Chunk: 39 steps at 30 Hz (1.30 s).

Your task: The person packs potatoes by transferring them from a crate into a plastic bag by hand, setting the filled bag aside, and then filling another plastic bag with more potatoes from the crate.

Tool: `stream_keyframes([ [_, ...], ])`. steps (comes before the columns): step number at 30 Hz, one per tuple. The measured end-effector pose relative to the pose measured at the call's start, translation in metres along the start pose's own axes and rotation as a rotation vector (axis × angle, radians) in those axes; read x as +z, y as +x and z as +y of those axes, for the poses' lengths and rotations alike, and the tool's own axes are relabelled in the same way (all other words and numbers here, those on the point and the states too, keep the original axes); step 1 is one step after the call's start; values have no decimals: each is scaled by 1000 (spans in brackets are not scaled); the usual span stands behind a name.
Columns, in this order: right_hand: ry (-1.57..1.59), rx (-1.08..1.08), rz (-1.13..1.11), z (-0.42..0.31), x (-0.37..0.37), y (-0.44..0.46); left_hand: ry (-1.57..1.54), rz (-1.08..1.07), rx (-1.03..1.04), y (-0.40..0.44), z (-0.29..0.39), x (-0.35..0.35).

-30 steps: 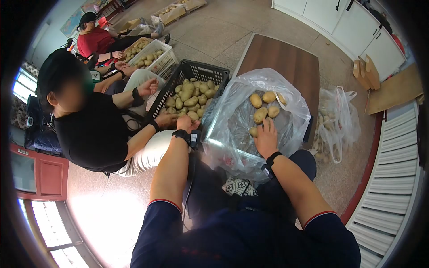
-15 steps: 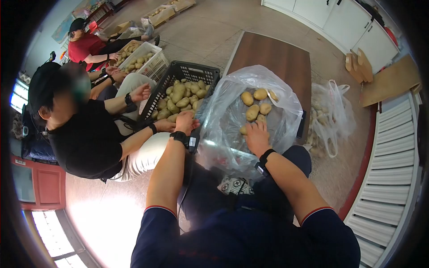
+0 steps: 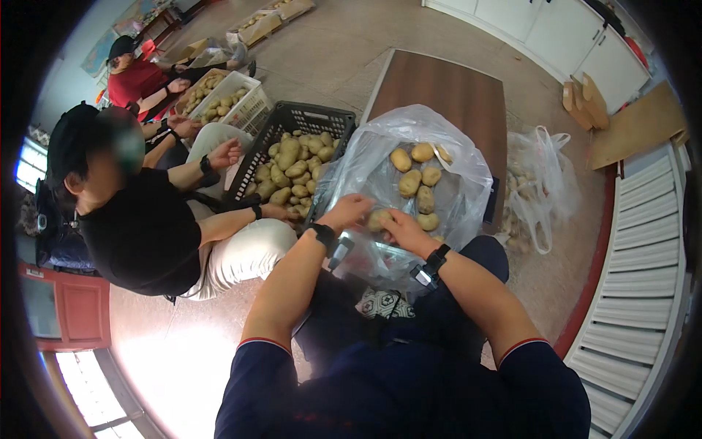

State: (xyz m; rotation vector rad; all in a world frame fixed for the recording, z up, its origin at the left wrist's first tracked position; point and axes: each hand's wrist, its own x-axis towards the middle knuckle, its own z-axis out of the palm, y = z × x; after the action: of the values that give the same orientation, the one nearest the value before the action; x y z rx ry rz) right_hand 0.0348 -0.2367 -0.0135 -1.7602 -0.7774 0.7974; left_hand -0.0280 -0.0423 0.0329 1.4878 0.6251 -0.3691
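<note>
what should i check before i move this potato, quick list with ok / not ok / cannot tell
1. Right hand grip on the potato: ok, fingers are on it.
2. Left hand touching the potato: cannot tell, fingers are close but contact is unclear.
3. Bag mouth open: ok, spread wide.
4. Potato free of flaws all round: cannot tell, partly hidden by fingers.
5. Co-worker's nearer hand clear of yours: ok, apart, beside the crate.
</note>
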Motion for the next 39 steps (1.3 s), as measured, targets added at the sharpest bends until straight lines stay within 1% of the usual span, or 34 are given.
stream_keyframes([
  [1,176,75,-41,-7,-1,-2,58,-44,-17,0,-2,2],
  [2,351,153,-84,-15,-2,-5,55,-28,-21,-3,-2,5],
  [4,367,142,-102,-17,-1,-5,-30,-99,-52,-11,3,8],
  [5,382,120,-93,-16,0,-5,-81,-184,-43,-12,4,5],
  [7,397,99,-82,-12,1,-3,-69,-176,-27,-12,6,2],
  [10,332,94,-8,-8,0,-4,-66,-164,-25,-11,6,-1],
  [12,-76,-107,215,5,0,-2,-69,-173,-36,-10,7,-3],
  [13,-83,-96,231,9,-3,-5,-139,-152,-42,-10,6,-4],
  [14,-300,-169,377,9,-5,-7,-209,-127,-50,-10,6,-7],
  [15,-520,-241,515,8,-7,-9,-206,-139,-50,-10,7,-10],
  [16,-523,-234,521,7,-10,-12,-261,-102,-11,-11,8,-14],
  [18,-722,-45,614,1,-17,-12,-314,-63,32,-9,9,-23],
  [19,-721,-47,615,-2,-20,-9,-379,-30,58,-8,10,-27],
  [21,-805,101,677,6,-25,-3,-468,22,99,-3,8,-40],
  [22,-798,92,673,10,-26,-4,-465,34,102,-2,4,-44],
  [24,-849,102,645,17,-29,-5,-534,206,130,4,-4,-58],
  [25,-841,77,646,17,-31,-3,-560,220,142,18,-18,-72],
  [27,-896,190,530,21,-31,-4,-562,272,178,14,-19,-81],
  [28,-892,171,534,25,-32,-4,-570,303,195,11,-21,-84],
  [30,-984,127,573,33,-32,0,-590,292,226,14,-30,-99],
  [32,-959,118,569,30,-34,0,-681,424,155,19,-42,-110],
  [33,-937,128,558,27,-36,-1,-673,454,183,23,-53,-117],
  [34,-936,118,560,25,-36,-2,-673,458,191,39,-78,-133],
  [35,-908,143,552,23,-37,-3,-209,537,354,61,-109,-153],
  [36,-880,165,546,20,-37,-1,264,597,502,71,-123,-165],
  [37,-872,169,556,17,-37,-1,278,630,465,70,-124,-166],
  [38,-872,157,563,15,-37,-2,280,637,476,68,-122,-165],
  [39,-852,166,556,13,-38,-1,385,637,471,66,-119,-164],
])
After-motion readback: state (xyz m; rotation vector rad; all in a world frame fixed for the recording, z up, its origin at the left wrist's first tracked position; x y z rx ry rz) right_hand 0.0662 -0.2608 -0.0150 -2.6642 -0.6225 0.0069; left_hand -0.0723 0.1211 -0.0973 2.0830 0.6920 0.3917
